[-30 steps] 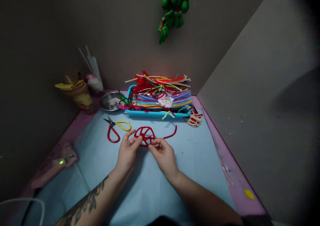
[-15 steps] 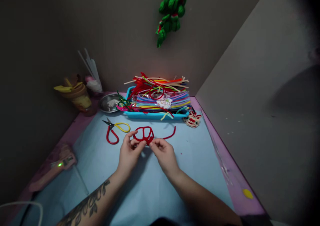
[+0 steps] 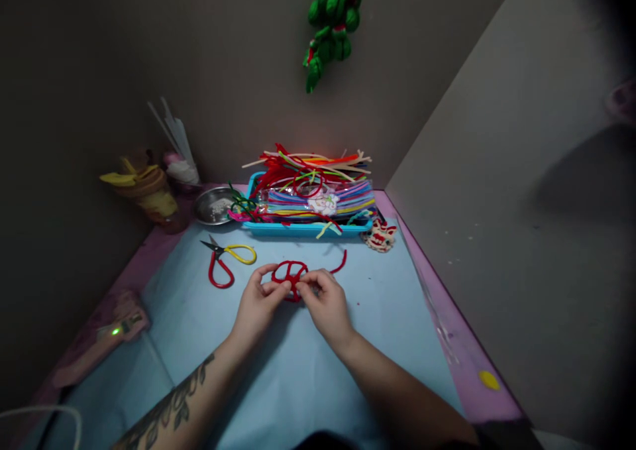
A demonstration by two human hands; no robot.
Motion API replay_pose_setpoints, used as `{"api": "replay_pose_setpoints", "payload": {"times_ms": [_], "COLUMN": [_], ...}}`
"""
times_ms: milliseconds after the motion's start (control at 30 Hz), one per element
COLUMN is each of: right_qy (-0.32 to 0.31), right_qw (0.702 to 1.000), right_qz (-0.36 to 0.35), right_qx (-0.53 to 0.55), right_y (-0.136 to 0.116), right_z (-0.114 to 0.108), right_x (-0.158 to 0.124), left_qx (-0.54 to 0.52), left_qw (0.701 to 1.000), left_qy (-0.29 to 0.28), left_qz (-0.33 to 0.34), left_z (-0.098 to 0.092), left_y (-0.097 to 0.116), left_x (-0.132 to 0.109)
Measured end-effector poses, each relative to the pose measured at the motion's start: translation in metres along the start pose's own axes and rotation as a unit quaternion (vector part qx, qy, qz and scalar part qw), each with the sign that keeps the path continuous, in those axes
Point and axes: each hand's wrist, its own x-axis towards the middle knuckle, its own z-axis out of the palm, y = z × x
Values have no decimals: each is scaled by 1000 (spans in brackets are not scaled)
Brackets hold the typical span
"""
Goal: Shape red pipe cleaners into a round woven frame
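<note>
Between my two hands is a red pipe cleaner shape (image 3: pixel 291 264), bent into a rounded outline with several loops inside. My left hand (image 3: pixel 259 299) pinches its left side between thumb and fingers. On the right, my right hand (image 3: pixel 325 302) pinches the shape near its lower middle, and the fingertips of both hands almost meet. A loose red pipe cleaner end (image 3: pixel 340 262) sticks out behind my right hand; whether it joins the shape is hidden. Left of my left hand, scissors (image 3: pixel 221 270) with one red and one yellow handle lie with their blades apart.
A blue tray (image 3: pixel 308 230) heaped with pipe cleaners stands at the back, beside a metal bowl (image 3: pixel 212 206) and a lion-face ornament (image 3: pixel 379 236). A pink glue gun (image 3: pixel 106 338) with a lit green light lies left. Cups (image 3: pixel 161 201) stand back left.
The red shape has tilted and sits slightly lower, with more loops showing below my fingertips. Both hands keep their pinch. The whole view has shifted a little.
</note>
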Motion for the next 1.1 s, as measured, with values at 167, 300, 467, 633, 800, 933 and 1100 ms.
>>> {"api": "replay_pose_setpoints", "payload": {"times_ms": [167, 300, 467, 633, 800, 933, 1100], "right_qy": [0, -16, -17, -20, -3, 15, 34], "right_qw": [995, 991, 986, 985, 979, 974, 974], "right_qz": [-99, -131, -153, -157, -189, -203, -194], "right_qx": [-28, -38, -62, -68, -74, -102, -114], "right_y": [3, 6, 7, 6, 6, 4, 3], "right_z": [0, 0, -3, -6, -3, -1, 0], "right_x": [-2, -2, 1, 3, -1, -4, -5], "left_qx": [-47, -36, -25, -19, -27, -29, -34], "left_qw": [998, 998, 999, 999, 999, 999, 999], "left_qy": [20, 3, -1, 4, 24, 25, 18], "left_qz": [-33, -43, -43, -41, -41, -29, -24], "left_z": [0, -1, -3, -2, -3, -3, 1], "left_y": [6, 9, 13, 14, 11, 7, 5], "left_x": [1, 0, -2, -3, -2, -1, -4]}}
